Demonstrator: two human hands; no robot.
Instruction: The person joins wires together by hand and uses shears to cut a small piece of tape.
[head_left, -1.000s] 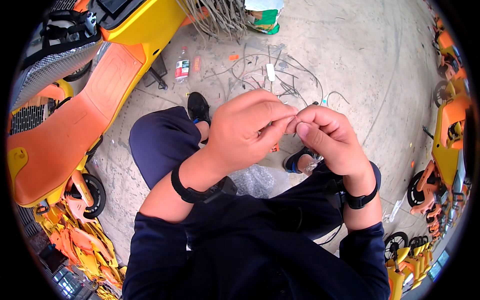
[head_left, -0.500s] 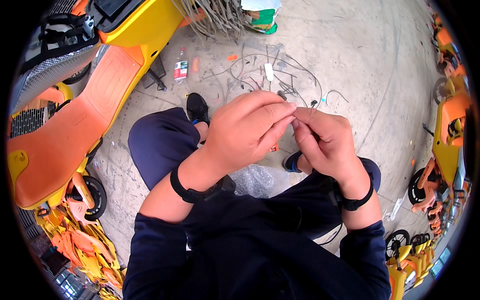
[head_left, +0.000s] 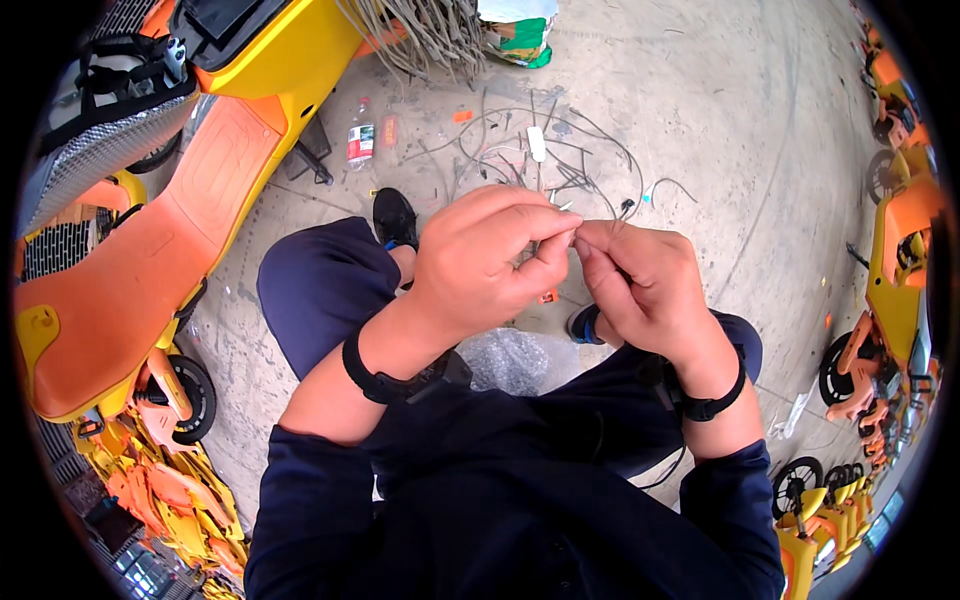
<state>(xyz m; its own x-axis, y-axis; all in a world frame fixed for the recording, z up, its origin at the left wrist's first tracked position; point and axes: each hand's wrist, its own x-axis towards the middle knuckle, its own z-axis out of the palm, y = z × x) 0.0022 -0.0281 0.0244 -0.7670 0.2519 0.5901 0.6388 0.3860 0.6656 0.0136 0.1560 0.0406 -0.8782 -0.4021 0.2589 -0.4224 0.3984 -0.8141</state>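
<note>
My left hand (head_left: 490,258) and my right hand (head_left: 640,280) meet fingertip to fingertip above my knees. Each is closed in a pinch, thumb against index finger. Whatever lies between the fingertips is too small and too hidden to name; a tiny pale tip shows beside the left index finger. Beyond the hands, loose grey and black cables (head_left: 630,160) lie scattered on the concrete floor, with a white oblong piece (head_left: 537,144) among them. Clear bubble wrap (head_left: 515,362) sits on the floor between my legs.
A yellow and orange scooter (head_left: 215,190) stands close on my left. At the far side are a bundle of grey cables (head_left: 430,35), a green and white bag (head_left: 522,40) and a plastic bottle (head_left: 361,135). Orange and yellow parts (head_left: 170,480) pile up at lower left; more scooters (head_left: 895,260) line the right.
Both hands have shifted slightly to the left, their fingertips still together. The left thumb and index finger now arch apart more behind their pinched tips.
</note>
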